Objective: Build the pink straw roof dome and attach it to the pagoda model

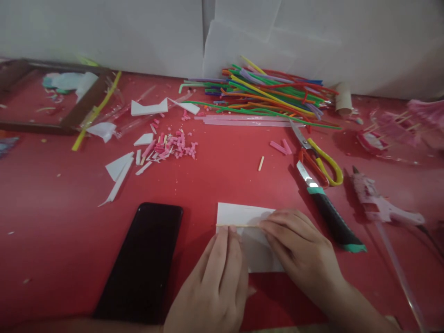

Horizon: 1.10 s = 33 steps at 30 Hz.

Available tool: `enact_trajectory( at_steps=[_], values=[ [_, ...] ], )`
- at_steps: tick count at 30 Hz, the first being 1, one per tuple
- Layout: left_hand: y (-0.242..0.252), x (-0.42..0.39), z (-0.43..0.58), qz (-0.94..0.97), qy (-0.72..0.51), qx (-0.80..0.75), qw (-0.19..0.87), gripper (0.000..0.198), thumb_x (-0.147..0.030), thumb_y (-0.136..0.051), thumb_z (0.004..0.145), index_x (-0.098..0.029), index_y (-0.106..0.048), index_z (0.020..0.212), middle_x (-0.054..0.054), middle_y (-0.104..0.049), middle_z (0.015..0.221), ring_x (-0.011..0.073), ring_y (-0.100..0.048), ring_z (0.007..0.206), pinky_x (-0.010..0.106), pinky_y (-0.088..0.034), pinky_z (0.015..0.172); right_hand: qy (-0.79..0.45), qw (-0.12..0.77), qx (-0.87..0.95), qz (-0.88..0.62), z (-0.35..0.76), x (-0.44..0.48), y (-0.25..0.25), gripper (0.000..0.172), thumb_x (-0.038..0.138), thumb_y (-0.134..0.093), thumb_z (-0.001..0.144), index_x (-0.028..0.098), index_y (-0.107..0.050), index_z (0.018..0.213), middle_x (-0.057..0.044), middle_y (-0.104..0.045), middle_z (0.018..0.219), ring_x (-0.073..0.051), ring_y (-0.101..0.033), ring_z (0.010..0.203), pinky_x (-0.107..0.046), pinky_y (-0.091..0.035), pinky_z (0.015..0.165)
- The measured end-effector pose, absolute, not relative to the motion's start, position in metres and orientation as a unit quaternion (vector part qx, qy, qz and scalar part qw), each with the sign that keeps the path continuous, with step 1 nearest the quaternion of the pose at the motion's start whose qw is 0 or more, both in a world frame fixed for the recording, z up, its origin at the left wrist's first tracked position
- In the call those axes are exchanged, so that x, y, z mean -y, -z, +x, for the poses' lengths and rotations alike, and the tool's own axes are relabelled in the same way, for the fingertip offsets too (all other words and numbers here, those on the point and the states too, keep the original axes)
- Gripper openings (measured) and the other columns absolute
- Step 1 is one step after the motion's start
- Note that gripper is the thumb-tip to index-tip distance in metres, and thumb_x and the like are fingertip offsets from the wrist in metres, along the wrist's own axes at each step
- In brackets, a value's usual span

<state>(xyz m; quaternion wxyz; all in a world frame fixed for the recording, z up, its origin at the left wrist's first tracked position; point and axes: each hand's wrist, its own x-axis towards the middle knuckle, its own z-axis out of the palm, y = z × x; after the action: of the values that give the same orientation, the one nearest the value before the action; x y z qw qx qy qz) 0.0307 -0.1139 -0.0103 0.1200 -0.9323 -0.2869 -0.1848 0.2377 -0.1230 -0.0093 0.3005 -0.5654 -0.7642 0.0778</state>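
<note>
A white card lies on the red table in front of me, and a thin pale wooden stick runs across it from left to right. The fingers of my left hand are pressed together, their tips on the stick near its left end. My right hand grips the stick toward the right end, with its fingers over the card's right edge. Both thumbs are largely hidden. To the right of my right hand lies a utility knife with a black and green handle.
A black phone lies left of my hands. Beyond the knife are scissors and a pink glue gun. Pink and white scraps lie further back, before a pile of colourful pipe cleaners. A brown frame sits far left.
</note>
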Motion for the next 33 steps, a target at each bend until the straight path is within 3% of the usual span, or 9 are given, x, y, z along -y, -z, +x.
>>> enact_trajectory(
  at_steps=[33],
  values=[
    [0.0095, 0.1157, 0.0284, -0.936, 0.172, 0.286, 0.11, 0.041, -0.033, -0.052, 0.098, 0.001, -0.062, 0.118, 0.02, -0.07, 0.117, 0.0305, -0.061, 0.112, 0.042, -0.043, 0.1, -0.066, 0.31, 0.786, -0.53, 0.2441, 0.1214, 0.011, 0.016, 0.011, -0.057, 0.092, 0.019, -0.068, 0.1, -0.006, -0.071, 0.095, -0.018, -0.066, 0.089, -0.035, -0.059, 0.082]
  ],
)
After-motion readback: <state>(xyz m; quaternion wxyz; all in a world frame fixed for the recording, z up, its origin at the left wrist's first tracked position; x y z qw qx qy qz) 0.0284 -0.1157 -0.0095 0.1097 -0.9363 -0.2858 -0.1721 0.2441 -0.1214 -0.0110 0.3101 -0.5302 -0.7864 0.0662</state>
